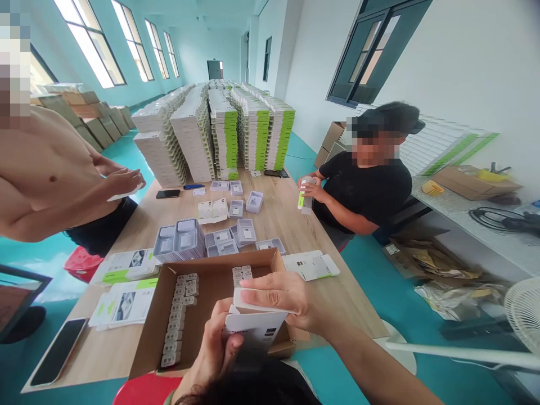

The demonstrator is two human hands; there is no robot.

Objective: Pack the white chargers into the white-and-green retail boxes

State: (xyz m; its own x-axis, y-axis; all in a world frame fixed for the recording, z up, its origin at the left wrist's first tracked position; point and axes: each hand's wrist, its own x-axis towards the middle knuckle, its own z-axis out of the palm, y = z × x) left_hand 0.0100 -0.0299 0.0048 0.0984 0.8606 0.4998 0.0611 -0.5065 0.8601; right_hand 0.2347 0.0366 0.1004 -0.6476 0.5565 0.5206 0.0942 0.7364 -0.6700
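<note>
Both of my hands grip a small white cardboard box (258, 326) close to my body. My left hand (217, 343) wraps round its left side, thumb in front. My right hand (282, 295) lies over the top edge, its fingers pressed on what looks like a flap. Beneath them stands a brown cardboard carton (152, 326) with a row of small white blocks (174, 323) along its left side. A second cluster of white blocks (242, 274) sits near the carton's far right; my fingers partly cover that area.
Beyond the carton are stacked plastic trays (179, 239), loose trays and flat printed cartons (310, 265). Flat boxes (126, 304) and a phone (59, 351) lie left. One person (367, 185) at right holds a box; another (63, 174) stands at left. Tall box stacks (189, 135) fill the back.
</note>
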